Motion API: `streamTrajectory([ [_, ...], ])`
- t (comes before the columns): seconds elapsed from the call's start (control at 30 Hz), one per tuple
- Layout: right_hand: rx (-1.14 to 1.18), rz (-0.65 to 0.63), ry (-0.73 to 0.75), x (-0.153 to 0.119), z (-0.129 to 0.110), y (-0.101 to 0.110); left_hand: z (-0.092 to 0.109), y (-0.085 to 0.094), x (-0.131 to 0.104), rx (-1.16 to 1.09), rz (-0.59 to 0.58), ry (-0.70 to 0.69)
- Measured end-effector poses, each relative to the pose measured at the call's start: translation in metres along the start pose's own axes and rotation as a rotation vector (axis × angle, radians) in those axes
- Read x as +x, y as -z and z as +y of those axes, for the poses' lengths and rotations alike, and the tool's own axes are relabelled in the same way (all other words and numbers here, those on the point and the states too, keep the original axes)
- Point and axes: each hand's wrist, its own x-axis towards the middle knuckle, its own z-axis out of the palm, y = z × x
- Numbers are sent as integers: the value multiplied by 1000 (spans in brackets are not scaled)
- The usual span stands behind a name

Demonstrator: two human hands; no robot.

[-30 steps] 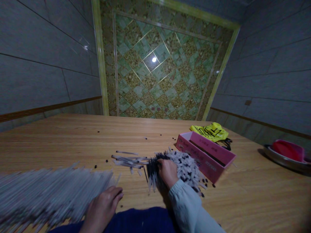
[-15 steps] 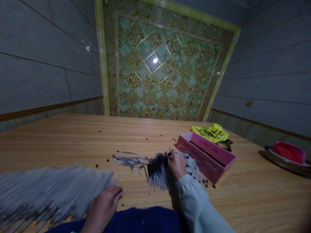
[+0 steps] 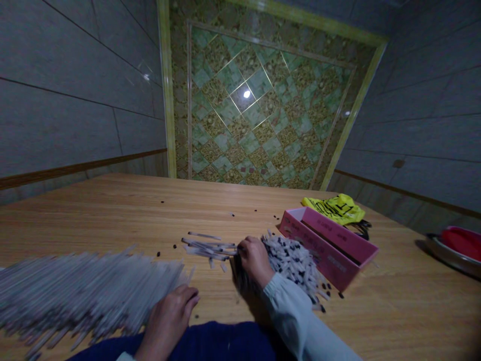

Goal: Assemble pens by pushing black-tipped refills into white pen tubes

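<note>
My left hand (image 3: 171,317) rests near the table's front edge, fingers curled together, with nothing visible in them. Beside it on the left lies a wide heap of long, thin translucent tubes (image 3: 90,288). My right hand (image 3: 256,258) is closed, its fingertips at the ends of several loose dark-tipped tubes (image 3: 206,247). Under it is a blurred dark patch (image 3: 240,278); what the fingers hold is hidden. Right of this hand sits a pile of short whitish pieces with black bits (image 3: 293,258).
A long pink box (image 3: 330,250), open on top, stands at the right, with a yellow printed bag (image 3: 338,208) behind it. Further right is a metal basin (image 3: 451,253) with a red item (image 3: 464,243). Small black bits are scattered over the wooden table (image 3: 131,220).
My right hand has moved left from the short-piece pile to the loose tubes. The dark-tipped bundle seen before is now mostly covered or blurred. My left hand has stayed put.
</note>
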Motion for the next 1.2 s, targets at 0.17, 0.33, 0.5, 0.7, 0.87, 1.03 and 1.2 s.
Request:
streamTrajectory([
  [0.17, 39, -93, 92, 9, -47, -33, 1, 1, -1, 4, 4, -3],
  [0.33, 15, -115, 45, 17, -61, -48, 5, 3, -1, 14, -8, 17],
  [0.5, 8, -144, 4, 13, -65, -45, 6, 3, -2, 23, -14, 13],
  [0.7, 41, -145, -48, -10, -61, -26, 4, 1, -2, 23, 18, -20],
  [0.87, 498, -241, -55, -46, -53, -13, 2, 0, 2, -239, 165, -4],
  [1.03, 850, -177, -74, -81, -60, -12, 8, -2, 4, -669, 220, 156],
  [1.2, 952, -38, -55, -95, -71, -19, 19, 3, 0, -768, 201, 116],
])
